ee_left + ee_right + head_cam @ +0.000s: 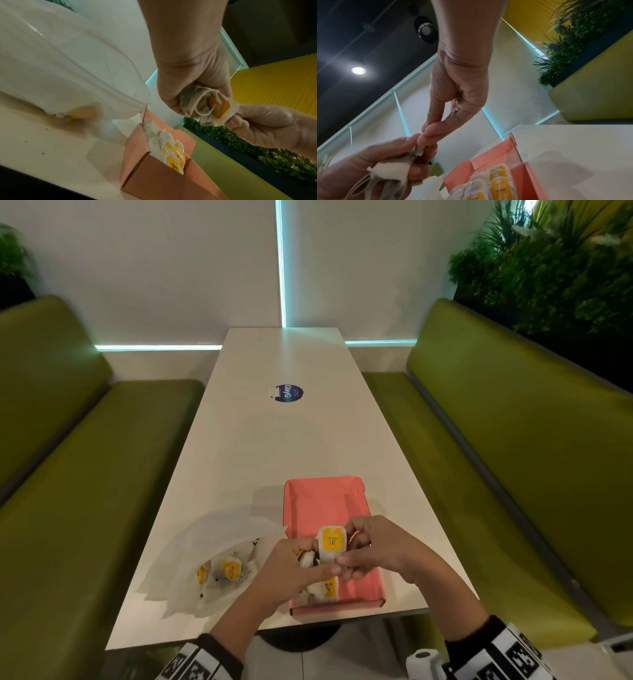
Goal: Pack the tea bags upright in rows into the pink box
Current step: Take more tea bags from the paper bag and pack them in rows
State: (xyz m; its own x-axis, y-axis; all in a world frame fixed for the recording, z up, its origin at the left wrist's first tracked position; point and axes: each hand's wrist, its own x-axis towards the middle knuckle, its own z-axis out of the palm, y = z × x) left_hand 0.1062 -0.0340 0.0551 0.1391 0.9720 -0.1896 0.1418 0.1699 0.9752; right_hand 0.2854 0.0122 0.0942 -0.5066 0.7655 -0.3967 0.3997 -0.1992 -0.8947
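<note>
My left hand (pixel 317 559) grips a small bunch of tea bags (pixel 202 104) above the near end of the pink box (pixel 325 505). One of them, a tea bag (pixel 331 542) with a yellow label, stands upright between both hands. My right hand (pixel 347 544) pinches its edge with thumb and fingertips (pixel 426 133). Several tea bags (pixel 173 151) stand side by side in the box's near left corner, also seen in the right wrist view as packed tea bags (pixel 498 182). The rest of the box floor shows bare pink.
A clear plastic bag (pixel 219 556) holding more tea bags lies on the white table (pixel 274 446), left of the box. A round blue sticker (pixel 289 393) sits mid-table. Green benches (pixel 496 457) flank both sides. The box stands close to the table's near edge.
</note>
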